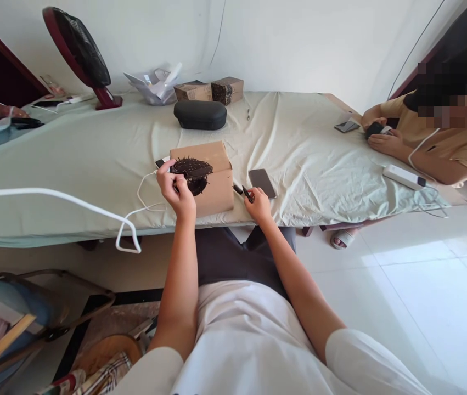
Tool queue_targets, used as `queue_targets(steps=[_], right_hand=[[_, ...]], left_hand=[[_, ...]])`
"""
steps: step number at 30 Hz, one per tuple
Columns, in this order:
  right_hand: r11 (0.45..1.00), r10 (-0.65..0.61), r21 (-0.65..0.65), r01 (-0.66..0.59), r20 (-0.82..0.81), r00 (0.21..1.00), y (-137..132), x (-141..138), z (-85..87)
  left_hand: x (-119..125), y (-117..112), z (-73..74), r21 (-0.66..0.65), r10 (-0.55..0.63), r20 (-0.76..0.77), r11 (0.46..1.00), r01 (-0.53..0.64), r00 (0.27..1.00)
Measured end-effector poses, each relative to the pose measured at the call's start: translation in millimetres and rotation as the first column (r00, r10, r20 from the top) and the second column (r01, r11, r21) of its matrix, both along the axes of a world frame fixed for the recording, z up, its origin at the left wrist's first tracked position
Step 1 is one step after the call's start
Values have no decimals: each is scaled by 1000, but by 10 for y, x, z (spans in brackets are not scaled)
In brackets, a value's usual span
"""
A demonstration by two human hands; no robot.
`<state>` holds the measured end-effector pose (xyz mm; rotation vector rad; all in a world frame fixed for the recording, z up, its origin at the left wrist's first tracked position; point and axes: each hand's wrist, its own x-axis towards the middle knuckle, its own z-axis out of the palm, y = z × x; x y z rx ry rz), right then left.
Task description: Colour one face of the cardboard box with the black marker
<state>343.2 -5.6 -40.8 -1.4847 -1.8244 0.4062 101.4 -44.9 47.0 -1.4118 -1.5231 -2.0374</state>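
Plain brown cardboard box (219,198) with a bristly black patch (194,167), sitting on a wrinkly cloth-covered surface (303,129). Left hand (176,189) curls at the box's left, can't tell if it's gripping anything; right hand (258,204) pinches a slim black pen (246,193) just right of it.

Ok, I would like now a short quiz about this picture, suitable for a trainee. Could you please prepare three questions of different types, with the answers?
1. True or false: the smartphone is in the right hand.

2. Which hand is nearer to the black spiky patch on the near cardboard box?
A) left hand
B) right hand

3. How many cardboard boxes stand beyond the black case, by the wall?

Key:
1. False; the smartphone lies on the tablecloth, while the right hand holds a dark pen-like item.
2. A.
3. Two.
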Motion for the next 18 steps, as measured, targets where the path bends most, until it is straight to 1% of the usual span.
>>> queue_targets(steps=[4, 9, 12, 15, 18], right_hand=[[999, 50, -2, -50, 53, 997, -90, 73, 17], [998, 46, -42, -40, 142, 989, -190, 115, 40], [997, 26, -76, -10, 207, 978, -211, 85, 79], [995, 12, -100, 15, 261, 965, -204, 31, 132], [993, 22, -118, 15, 306, 952, -183, -36, 195]], left_hand=[[-3, 19, -19, 9, -7, 5, 1000, 7, 1000], [-9, 52, -33, 33, -26, 26, 999, 25, 999], [3, 41, -33, 62, -49, 37, 997, 47, 998], [13, 21, -29, 45, -38, 26, 998, 36, 999], [8, 16, -31, 42, -36, 14, 998, 36, 999]])
